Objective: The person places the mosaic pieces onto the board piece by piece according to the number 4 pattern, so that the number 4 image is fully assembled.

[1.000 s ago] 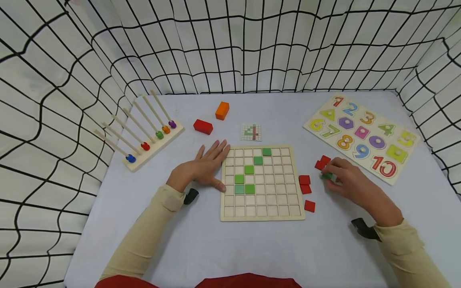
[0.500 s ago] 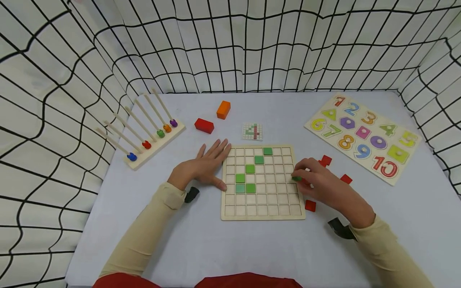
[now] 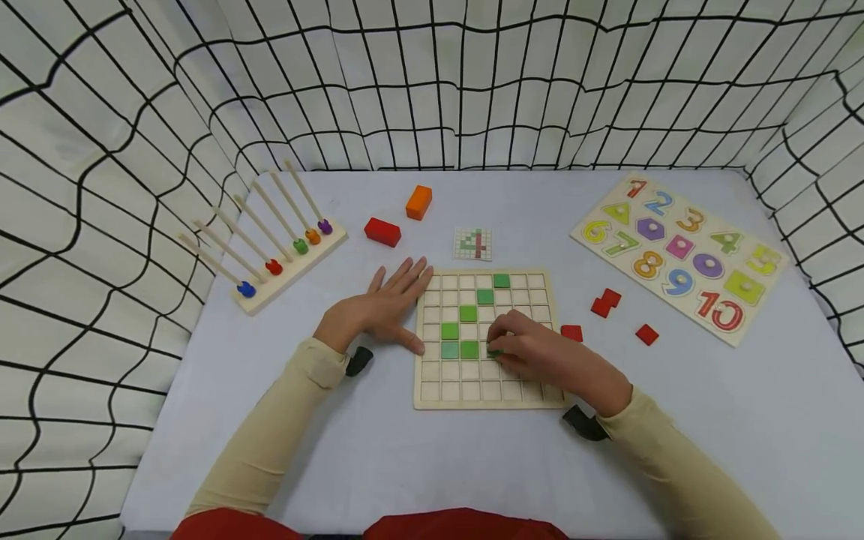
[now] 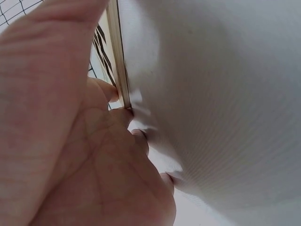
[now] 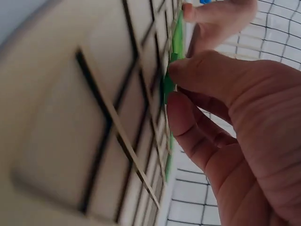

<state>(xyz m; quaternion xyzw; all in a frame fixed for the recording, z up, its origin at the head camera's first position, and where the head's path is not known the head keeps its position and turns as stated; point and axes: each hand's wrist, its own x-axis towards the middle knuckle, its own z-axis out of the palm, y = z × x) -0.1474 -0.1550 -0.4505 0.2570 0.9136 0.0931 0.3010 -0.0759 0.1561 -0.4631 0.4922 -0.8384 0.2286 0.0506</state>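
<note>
A wooden grid board (image 3: 432,390) lies in the middle of the table, with several green square tiles (image 3: 468,313) set in its cells in a slanting line and a short row. My right hand (image 3: 550,356) is over the board and pinches a green tile (image 5: 169,87) between thumb and fingers, at the cell right of that row. My left hand (image 3: 378,313) lies spread at the board's left edge, fingers straight and thumb touching the rim. In the left wrist view, the fingertips meet the table beside the board's edge (image 4: 123,70).
Red square tiles (image 3: 646,334) lie right of the board. A small pattern card (image 3: 473,244), a red block (image 3: 382,232) and an orange block (image 3: 418,202) sit behind it. A peg stand (image 3: 290,270) is at left, a number puzzle (image 3: 682,255) at right. Black netting (image 3: 445,94) surrounds the table.
My right hand has carried the green tile leftward from beside the red tiles, across the board's right edge, to a cell near its middle. My left hand has stayed in place.
</note>
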